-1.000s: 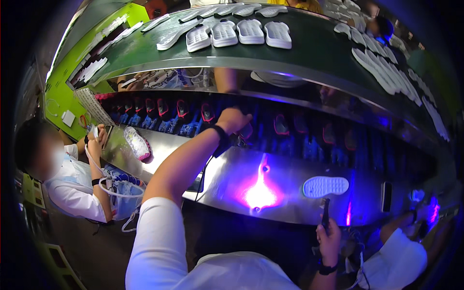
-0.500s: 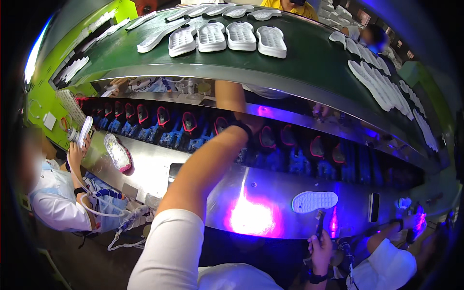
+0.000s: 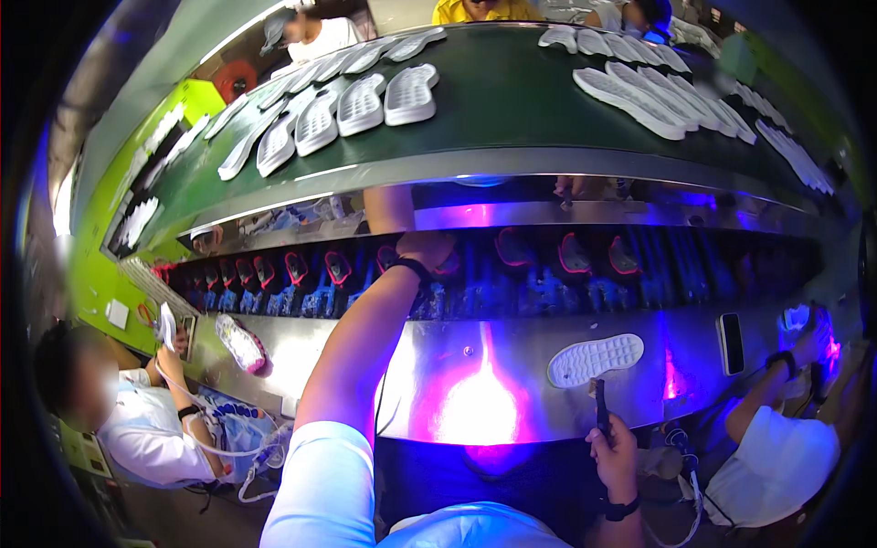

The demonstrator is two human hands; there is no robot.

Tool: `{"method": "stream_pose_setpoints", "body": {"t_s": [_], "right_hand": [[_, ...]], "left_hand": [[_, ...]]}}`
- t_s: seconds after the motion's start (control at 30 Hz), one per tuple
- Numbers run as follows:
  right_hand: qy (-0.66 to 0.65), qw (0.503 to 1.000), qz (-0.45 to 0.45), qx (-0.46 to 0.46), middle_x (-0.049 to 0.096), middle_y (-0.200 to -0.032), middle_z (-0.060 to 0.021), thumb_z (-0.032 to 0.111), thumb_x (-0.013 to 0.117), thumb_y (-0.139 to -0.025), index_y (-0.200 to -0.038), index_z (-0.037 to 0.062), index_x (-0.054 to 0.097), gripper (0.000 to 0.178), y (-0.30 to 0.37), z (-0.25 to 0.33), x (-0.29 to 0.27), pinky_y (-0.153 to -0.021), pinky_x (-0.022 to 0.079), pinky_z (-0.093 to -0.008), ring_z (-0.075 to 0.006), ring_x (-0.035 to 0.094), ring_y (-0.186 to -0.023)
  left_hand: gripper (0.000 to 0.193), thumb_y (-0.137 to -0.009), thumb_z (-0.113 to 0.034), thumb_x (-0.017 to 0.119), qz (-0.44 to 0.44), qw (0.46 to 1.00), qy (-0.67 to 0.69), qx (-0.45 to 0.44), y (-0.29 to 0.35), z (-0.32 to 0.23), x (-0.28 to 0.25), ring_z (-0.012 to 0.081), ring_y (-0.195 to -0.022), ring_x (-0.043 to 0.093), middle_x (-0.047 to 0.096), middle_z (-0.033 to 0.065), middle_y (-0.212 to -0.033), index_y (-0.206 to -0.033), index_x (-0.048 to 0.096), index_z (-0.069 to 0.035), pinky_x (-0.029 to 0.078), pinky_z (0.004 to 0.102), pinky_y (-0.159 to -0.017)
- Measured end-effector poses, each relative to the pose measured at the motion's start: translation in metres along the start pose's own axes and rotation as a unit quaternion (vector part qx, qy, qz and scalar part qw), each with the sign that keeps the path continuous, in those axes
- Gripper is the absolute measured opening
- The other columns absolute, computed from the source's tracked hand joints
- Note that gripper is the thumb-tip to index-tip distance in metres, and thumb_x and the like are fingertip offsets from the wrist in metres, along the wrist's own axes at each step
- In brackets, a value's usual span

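My left hand (image 3: 426,248), with a black band at the wrist, is stretched forward into a row of blue shoes with red linings (image 3: 340,270) on the lower shelf. Its fingers curl at the collar of one shoe; the grip itself is hidden. My right hand (image 3: 614,449) stays low at the near edge of the steel table (image 3: 512,352), shut on a thin dark brush-like tool (image 3: 600,406) that points up. A white shoe sole (image 3: 596,359) lies tread-up on the table just beyond the tool's tip.
A green conveyor belt (image 3: 512,100) above carries several white soles (image 3: 363,102). A person in white (image 3: 146,429) sits at my left, another (image 3: 781,447) at my right. On the table lie a dark phone (image 3: 731,342) and a shoe (image 3: 240,342). Purple light glares off the steel.
The view has swung, so the belt and shelf sit differently in frame. My left hand has stayed at the shoe row and my right hand has kept hold of the tool.
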State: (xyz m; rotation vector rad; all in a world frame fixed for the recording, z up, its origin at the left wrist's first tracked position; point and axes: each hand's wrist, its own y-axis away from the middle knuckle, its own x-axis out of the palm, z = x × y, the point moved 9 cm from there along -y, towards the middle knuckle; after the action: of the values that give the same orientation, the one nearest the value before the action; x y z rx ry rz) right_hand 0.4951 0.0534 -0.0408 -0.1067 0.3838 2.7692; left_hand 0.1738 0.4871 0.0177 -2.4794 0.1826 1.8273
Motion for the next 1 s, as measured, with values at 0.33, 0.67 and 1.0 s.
{"method": "stream_pose_setpoints", "body": {"t_s": [0.33, 0.67, 1.0], "right_hand": [[-0.044, 0.997, -0.050, -0.050, 0.068, -0.096, -0.0046, 0.004, 0.068, -0.096, -0.136, -0.0014, 0.059, 0.041, -0.019, 0.011, -0.060, -0.058, 0.047, -0.0249, -0.0076, 0.057, -0.065], [-0.022, 0.998, -0.051, -0.036, 0.070, -0.089, -0.0037, 0.011, 0.071, -0.097, -0.131, 0.0000, 0.064, 0.037, -0.004, 0.011, -0.097, -0.063, 0.050, -0.0255, -0.0072, 0.060, -0.069], [-0.051, 0.989, -0.016, -0.141, 0.068, -0.094, -0.0034, 0.008, 0.067, -0.098, -0.136, -0.0026, 0.061, 0.039, 0.028, 0.048, -0.042, -0.071, 0.049, -0.0244, -0.0083, 0.061, -0.078]], "left_hand": [[0.052, -0.101, -0.044, 0.049, -0.015, 0.993, 0.063, 0.097, -0.057, -0.165, 0.044, 0.0393, -0.130, 0.058, 0.062, 0.0186, -0.140, -0.137, 0.060, -0.009, 0.047, 0.0496, -0.108], [0.055, -0.087, -0.048, 0.064, 0.117, 0.987, 0.006, 0.113, 0.061, -0.160, 0.030, 0.0410, -0.097, 0.072, 0.075, 0.0215, -0.094, -0.126, 0.068, -0.010, 0.057, 0.0525, -0.086], [0.058, -0.080, -0.032, 0.070, -0.010, 0.862, -0.245, 0.444, 0.360, -0.156, 0.053, 0.0288, -0.084, 0.065, 0.063, 0.0164, -0.091, -0.119, 0.057, 0.009, 0.052, 0.0393, -0.077]]}}
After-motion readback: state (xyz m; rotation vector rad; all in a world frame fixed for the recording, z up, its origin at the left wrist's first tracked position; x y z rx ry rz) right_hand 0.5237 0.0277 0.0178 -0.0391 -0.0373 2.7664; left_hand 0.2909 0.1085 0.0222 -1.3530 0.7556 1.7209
